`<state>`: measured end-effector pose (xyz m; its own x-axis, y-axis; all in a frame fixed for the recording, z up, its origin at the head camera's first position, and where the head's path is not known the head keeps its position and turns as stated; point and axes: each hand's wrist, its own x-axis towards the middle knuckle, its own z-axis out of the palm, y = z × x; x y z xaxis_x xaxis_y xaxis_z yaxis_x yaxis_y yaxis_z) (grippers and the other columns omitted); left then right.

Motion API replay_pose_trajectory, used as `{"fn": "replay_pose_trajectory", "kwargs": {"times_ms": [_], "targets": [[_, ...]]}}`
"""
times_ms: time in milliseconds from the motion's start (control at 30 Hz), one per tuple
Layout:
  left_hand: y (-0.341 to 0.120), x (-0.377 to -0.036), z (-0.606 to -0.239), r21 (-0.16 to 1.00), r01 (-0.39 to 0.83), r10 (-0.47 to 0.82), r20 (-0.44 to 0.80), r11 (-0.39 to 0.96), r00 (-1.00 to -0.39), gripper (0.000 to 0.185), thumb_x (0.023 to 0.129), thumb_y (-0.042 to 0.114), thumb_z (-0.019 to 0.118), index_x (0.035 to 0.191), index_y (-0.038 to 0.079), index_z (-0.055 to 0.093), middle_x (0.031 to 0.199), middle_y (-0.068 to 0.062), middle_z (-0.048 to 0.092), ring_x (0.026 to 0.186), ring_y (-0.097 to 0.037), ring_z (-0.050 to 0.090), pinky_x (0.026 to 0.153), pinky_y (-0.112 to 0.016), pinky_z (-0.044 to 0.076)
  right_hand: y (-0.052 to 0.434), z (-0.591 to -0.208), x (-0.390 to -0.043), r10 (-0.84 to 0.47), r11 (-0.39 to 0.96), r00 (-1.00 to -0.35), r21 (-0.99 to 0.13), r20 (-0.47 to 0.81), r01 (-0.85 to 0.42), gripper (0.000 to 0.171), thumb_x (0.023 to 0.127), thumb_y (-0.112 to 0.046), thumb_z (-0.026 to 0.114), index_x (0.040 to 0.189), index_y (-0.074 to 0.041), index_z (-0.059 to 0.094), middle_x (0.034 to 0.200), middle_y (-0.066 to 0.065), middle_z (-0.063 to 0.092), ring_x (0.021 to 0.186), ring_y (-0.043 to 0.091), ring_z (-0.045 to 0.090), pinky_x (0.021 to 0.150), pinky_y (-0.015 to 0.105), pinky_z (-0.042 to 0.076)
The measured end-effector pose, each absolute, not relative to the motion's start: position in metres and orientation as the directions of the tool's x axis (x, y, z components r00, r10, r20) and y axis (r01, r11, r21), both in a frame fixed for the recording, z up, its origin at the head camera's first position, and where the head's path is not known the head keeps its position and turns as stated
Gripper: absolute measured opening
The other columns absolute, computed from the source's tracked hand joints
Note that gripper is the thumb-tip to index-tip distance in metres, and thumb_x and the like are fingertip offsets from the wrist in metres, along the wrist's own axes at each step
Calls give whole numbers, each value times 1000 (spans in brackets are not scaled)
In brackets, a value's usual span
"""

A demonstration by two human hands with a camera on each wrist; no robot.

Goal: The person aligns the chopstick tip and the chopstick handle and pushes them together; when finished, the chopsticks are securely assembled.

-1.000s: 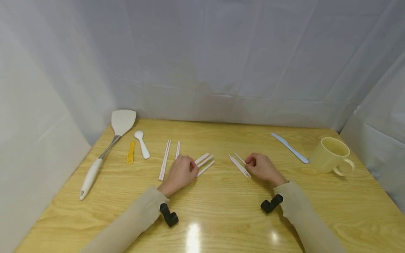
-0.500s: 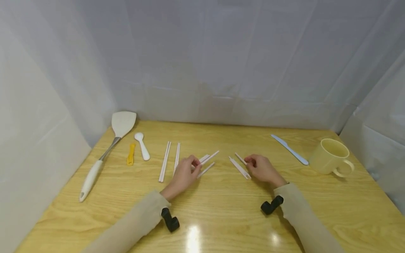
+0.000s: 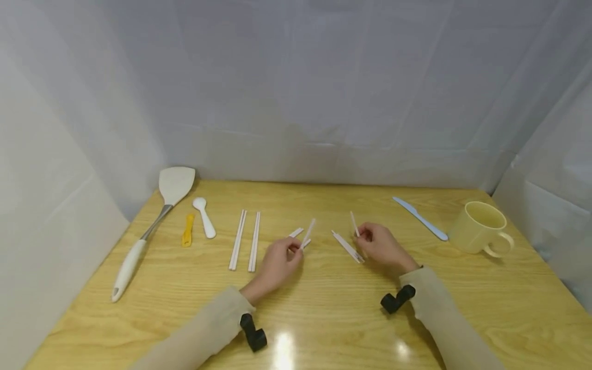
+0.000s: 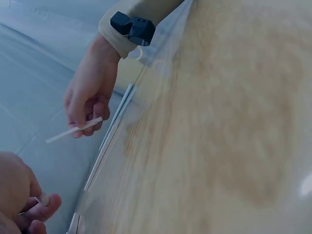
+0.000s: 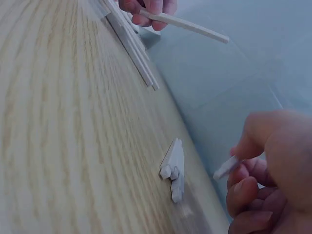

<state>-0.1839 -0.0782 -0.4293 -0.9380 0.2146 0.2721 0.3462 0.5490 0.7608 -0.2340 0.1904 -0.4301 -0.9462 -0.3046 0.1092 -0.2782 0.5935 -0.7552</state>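
Note:
In the head view my left hand (image 3: 277, 262) pinches a pale chopstick (image 3: 308, 233), its free end pointing up and away. More chopsticks (image 3: 296, 233) lie just behind it, partly hidden by the hand and the held one. To the right, my right hand (image 3: 381, 244) holds another chopstick (image 3: 354, 223) between thumb and fingers, raised off the table in the right wrist view. A small bunch of chopsticks (image 3: 347, 246) lies at its left, with blunt ends (image 5: 166, 171) facing the right wrist camera. Two chopstick pairs (image 3: 237, 240) lie side by side left of my left hand.
On the left of the wooden table (image 3: 324, 318) lie a white-handled spatula (image 3: 171, 190), a yellow piece (image 3: 187, 230) and a white spoon (image 3: 205, 218). A light blue knife (image 3: 420, 218) and a yellow mug (image 3: 478, 227) are at the right. A grey-white sheet (image 3: 324, 103) hangs behind.
My left hand has moved slightly right and nearer, lifting one chopstick and tilting it upright. The right hand has raised its chopstick off the table beside the bunch.

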Motion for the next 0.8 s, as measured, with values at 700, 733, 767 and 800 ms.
{"fn": "replay_pose_trajectory", "kwargs": {"times_ms": [700, 733, 767, 800], "targets": [[-54, -177, -448, 814, 448, 427, 279, 370, -860, 11, 83, 4, 70, 93, 3, 65, 79, -6, 74, 57, 2, 50, 52, -16, 39, 144, -389, -227, -327, 388, -922, -861, 206, -330, 19, 99, -15, 54, 106, 0, 64, 80, 23, 63, 59, 24, 56, 57, 26, 44], [-54, -177, -449, 813, 451, 433, 280, 367, -857, 11, 83, 3, 70, 93, 3, 65, 79, -6, 74, 56, 2, 49, 51, -16, 38, 143, -389, -227, -329, 377, -920, -863, 213, -335, 19, 98, -13, 54, 107, 1, 64, 82, 23, 63, 58, 25, 56, 56, 26, 44], [-53, -177, -449, 815, 452, 435, 281, 363, -855, 10, 84, 3, 70, 92, 3, 64, 80, -6, 74, 56, 2, 48, 51, -16, 38, 142, -389, -227, -329, 369, -919, -866, 218, -337, 19, 98, -12, 55, 108, 2, 63, 83, 23, 64, 58, 27, 56, 55, 26, 44], [-53, -177, -450, 815, 454, 436, 284, 359, -854, 10, 84, 3, 70, 92, 3, 64, 80, -6, 74, 55, 2, 48, 51, -16, 37, 142, -389, -227, -330, 359, -917, -869, 223, -341, 20, 98, -11, 55, 110, 3, 62, 85, 22, 64, 58, 28, 56, 55, 25, 45]]}}
